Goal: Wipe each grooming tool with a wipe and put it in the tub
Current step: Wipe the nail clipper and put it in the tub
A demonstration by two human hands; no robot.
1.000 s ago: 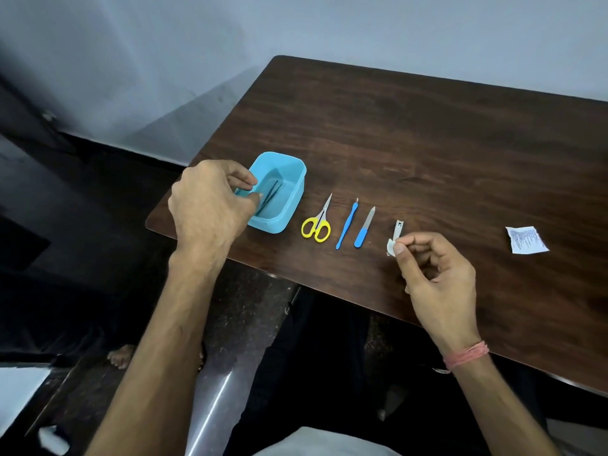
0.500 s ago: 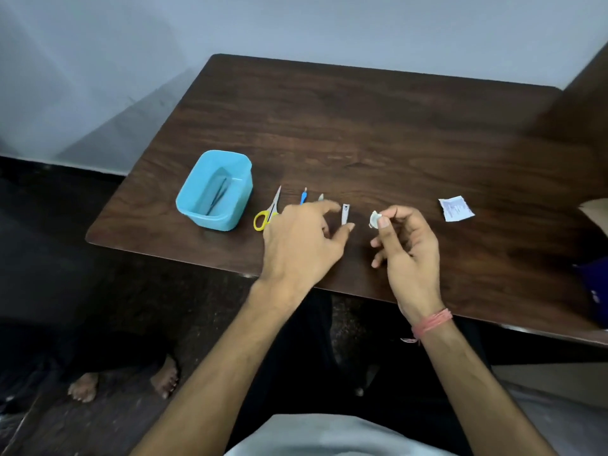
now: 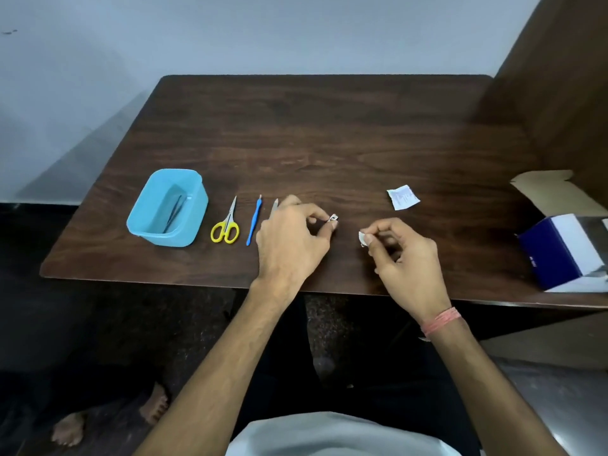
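Closest to the camera, both bare forearms reach in over the near edge of the dark brown wood-grain table [image 3: 329,133]. The right hand [image 3: 408,258], with a pinkish thread band [image 3: 441,320] on its wrist, has thumb and forefinger pressed together on a small crumpled white wipe [image 3: 361,237], the other fingers curled under. The left hand [image 3: 292,245] sits just beside it, fingers curled, pinching a small silver nail clipper [image 3: 333,219] between thumb and fingertip; can't really tell if the clipper is lifted or touching the table. Partly hidden behind that hand is a blue-handled nail file [image 3: 275,204], only its grey tip showing. Left of it lie a thin blue cuticle pusher [image 3: 254,220] and yellow-handled small scissors [image 3: 226,225], all in a row. Further left is the light blue plastic tub [image 3: 194,222], with dark metal tweezers [image 3: 173,212] lying inside. A bit farther back on the right lies a torn white wipe sachet [image 3: 403,197]. At the right edge there's a blue and white cardboard box [image 3: 559,255].
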